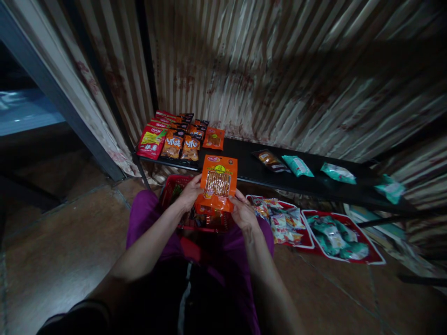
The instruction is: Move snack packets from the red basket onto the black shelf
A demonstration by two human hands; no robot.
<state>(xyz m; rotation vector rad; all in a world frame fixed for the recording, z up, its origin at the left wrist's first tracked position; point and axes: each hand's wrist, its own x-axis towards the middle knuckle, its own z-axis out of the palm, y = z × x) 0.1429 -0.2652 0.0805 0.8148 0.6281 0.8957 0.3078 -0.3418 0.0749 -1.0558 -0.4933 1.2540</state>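
Observation:
Between my two hands is an orange snack packet [219,179] with a clear window showing thin brown sticks; another orange packet seems to lie against its lower part. My left hand [190,193] grips its left edge. My right hand [242,210] pinches the lower right corner. Below them, a red basket [171,186] with more packets in it stands between my knees, partly hidden by my hands. On the black shelf [240,153] ahead, a similar orange packet [213,138] leans beside orange-and-black snack bags [190,147] and red bags [152,141].
Further right on the shelf lie a brown packet [270,160] and several green packets [298,165]. Below, on the floor, stand a basket of white-and-red packets [309,239] and a basket of green packets [379,256]. A pleated curtain [244,70] hangs behind the shelf.

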